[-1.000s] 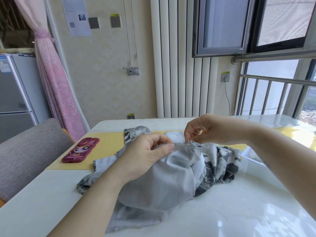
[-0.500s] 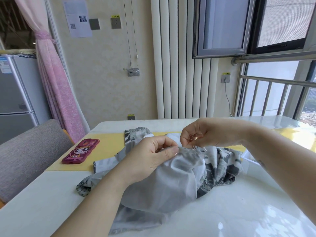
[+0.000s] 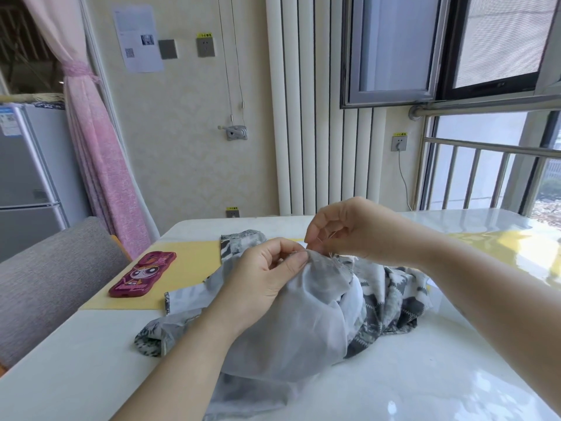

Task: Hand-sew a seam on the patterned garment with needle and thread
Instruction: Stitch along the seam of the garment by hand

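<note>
Your left hand (image 3: 267,275), at the centre of the frame, has thumb and forefinger clamped on a raised fold of the garment (image 3: 318,317), and its other fingers are curled beneath the cloth. The garment is heaped on the white table (image 3: 425,378) in the lower middle, with its plain pale side up under your left hand and its grey patterned side spilling to the right. Your right hand (image 3: 352,229) hangs just above and to the right of that pinch. Its fingertips are drawn together on a thin pale sliver that I take for the needle (image 3: 330,236), though it is too fine to be sure, and I cannot make out the thread. What matters for the next stitch is that the held fold lies just below and a little left of your right fingertips. It runs roughly left to right across the frame, from your left pinch to the frayed edge (image 3: 335,260) under your right hand. Both hands are nearly touching there, with the right one nearer the frayed end. I judge the needle should go downward and leftward into the ridge, close beside your left forefinger, so mind that fingertip. The red phone (image 3: 142,275) on the yellow mat (image 3: 191,265), at middle left, lies well apart from the work.
</note>
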A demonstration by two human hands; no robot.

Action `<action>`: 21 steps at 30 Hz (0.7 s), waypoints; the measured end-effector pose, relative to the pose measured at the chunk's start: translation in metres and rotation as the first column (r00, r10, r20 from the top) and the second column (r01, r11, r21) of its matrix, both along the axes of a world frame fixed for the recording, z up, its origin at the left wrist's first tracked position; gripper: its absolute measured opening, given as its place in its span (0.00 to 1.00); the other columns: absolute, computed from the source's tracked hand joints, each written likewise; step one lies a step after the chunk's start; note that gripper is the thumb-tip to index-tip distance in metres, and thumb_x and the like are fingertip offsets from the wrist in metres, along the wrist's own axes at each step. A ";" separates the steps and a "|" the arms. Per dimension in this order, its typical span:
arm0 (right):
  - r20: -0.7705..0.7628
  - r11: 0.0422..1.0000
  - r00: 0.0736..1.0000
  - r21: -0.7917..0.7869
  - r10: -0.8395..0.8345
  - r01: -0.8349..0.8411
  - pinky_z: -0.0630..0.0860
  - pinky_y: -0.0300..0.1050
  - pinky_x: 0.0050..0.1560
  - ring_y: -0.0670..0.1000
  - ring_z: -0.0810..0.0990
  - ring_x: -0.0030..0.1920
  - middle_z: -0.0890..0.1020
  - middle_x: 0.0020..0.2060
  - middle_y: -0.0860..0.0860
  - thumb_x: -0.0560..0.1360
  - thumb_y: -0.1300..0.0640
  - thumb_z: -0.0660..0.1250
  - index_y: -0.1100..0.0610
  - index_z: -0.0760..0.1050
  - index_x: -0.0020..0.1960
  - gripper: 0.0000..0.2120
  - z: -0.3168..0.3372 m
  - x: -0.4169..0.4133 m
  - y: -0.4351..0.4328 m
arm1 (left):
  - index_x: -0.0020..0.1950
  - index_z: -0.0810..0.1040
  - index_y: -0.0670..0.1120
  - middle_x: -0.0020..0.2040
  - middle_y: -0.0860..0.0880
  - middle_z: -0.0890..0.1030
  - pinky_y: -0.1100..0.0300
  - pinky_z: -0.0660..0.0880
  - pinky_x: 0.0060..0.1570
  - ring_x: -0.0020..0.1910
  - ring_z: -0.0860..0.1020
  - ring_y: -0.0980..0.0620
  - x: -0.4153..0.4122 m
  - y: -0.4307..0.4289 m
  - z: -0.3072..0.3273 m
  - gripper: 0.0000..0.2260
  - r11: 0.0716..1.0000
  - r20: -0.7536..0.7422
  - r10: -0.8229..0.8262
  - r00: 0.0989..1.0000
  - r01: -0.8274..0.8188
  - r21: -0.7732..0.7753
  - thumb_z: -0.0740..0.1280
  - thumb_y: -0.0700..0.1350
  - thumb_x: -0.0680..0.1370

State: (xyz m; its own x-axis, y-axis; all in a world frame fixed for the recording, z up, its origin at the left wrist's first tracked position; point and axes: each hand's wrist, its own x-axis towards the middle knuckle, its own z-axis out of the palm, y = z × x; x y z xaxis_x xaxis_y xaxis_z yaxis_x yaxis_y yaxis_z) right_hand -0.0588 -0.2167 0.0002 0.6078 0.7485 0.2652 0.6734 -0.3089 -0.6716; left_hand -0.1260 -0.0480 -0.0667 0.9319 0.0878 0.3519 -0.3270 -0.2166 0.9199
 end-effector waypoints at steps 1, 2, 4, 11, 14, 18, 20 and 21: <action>-0.086 0.999 0.996 0.036 0.022 -0.019 0.77 0.39 0.44 0.49 0.81 0.39 0.85 0.41 0.50 0.73 0.62 0.70 0.54 0.79 0.46 0.04 -0.001 0.003 -0.002 | 0.43 0.81 0.48 0.40 0.49 0.80 0.66 0.71 0.44 0.41 0.75 0.54 0.000 -0.001 0.000 0.05 1.000 0.003 0.005 1.000 -0.005 -0.007 0.66 0.43 0.77; -0.202 0.996 0.978 0.085 0.046 -0.029 0.76 0.37 0.41 0.48 0.80 0.37 0.85 0.43 0.51 0.74 0.62 0.69 0.55 0.79 0.47 0.04 -0.001 0.006 -0.004 | 0.43 0.80 0.47 0.40 0.49 0.80 0.67 0.71 0.42 0.41 0.74 0.53 0.000 -0.001 0.001 0.05 1.000 0.005 0.008 1.000 -0.008 -0.020 0.66 0.43 0.78; -0.459 0.985 0.885 0.173 0.071 0.011 0.77 0.38 0.37 0.47 0.79 0.35 0.84 0.48 0.55 0.76 0.64 0.65 0.58 0.77 0.51 0.06 0.001 0.015 -0.012 | 0.42 0.78 0.47 0.46 0.53 0.83 0.71 0.70 0.42 0.43 0.75 0.55 -0.001 -0.002 0.002 0.06 0.999 0.019 0.005 1.000 -0.005 -0.043 0.65 0.41 0.78; -0.588 0.947 0.793 0.133 -0.160 0.291 0.79 0.50 0.51 0.53 0.82 0.42 0.82 0.46 0.57 0.75 0.60 0.66 0.59 0.77 0.52 0.07 0.003 0.040 -0.038 | 0.38 0.70 0.43 0.54 0.52 0.84 0.63 0.71 0.55 0.53 0.80 0.59 0.000 -0.003 0.004 0.10 0.971 0.044 -0.090 0.995 0.097 -0.217 0.60 0.35 0.79; -0.233 0.904 0.888 0.070 -0.396 0.421 0.78 0.46 0.50 0.50 0.81 0.43 0.83 0.45 0.55 0.76 0.58 0.67 0.55 0.79 0.50 0.04 -0.001 0.038 -0.033 | 0.39 0.70 0.43 0.53 0.49 0.84 0.57 0.71 0.57 0.52 0.80 0.56 0.003 -0.004 0.003 0.08 0.965 0.050 -0.082 0.995 0.092 -0.247 0.64 0.37 0.78; 0.215 0.933 0.924 0.244 -0.317 0.263 0.73 0.34 0.41 0.46 0.77 0.40 0.80 0.42 0.47 0.73 0.57 0.70 0.49 0.80 0.46 0.04 0.005 0.009 -0.021 | 0.36 0.75 0.51 0.43 0.46 0.80 0.54 0.69 0.50 0.45 0.73 0.48 0.003 -0.005 0.004 0.05 0.967 0.037 -0.026 0.999 0.035 -0.253 0.65 0.45 0.71; 0.330 0.978 0.935 0.198 -0.132 0.068 0.74 0.33 0.45 0.43 0.76 0.42 0.79 0.44 0.46 0.72 0.56 0.72 0.49 0.81 0.48 0.05 0.003 -0.008 -0.011 | 0.34 0.77 0.53 0.40 0.45 0.74 0.54 0.65 0.48 0.44 0.69 0.48 0.004 -0.006 0.005 0.07 0.971 0.036 -0.002 0.999 0.011 -0.239 0.68 0.47 0.73; 0.400 0.987 0.913 0.159 -0.082 0.019 0.73 0.32 0.46 0.42 0.76 0.43 0.79 0.45 0.45 0.72 0.55 0.72 0.50 0.82 0.48 0.06 -0.001 -0.012 -0.005 | 0.34 0.78 0.53 0.40 0.44 0.74 0.54 0.65 0.48 0.44 0.69 0.48 0.004 -0.006 0.005 0.09 0.972 0.045 -0.005 0.999 0.015 -0.236 0.70 0.46 0.74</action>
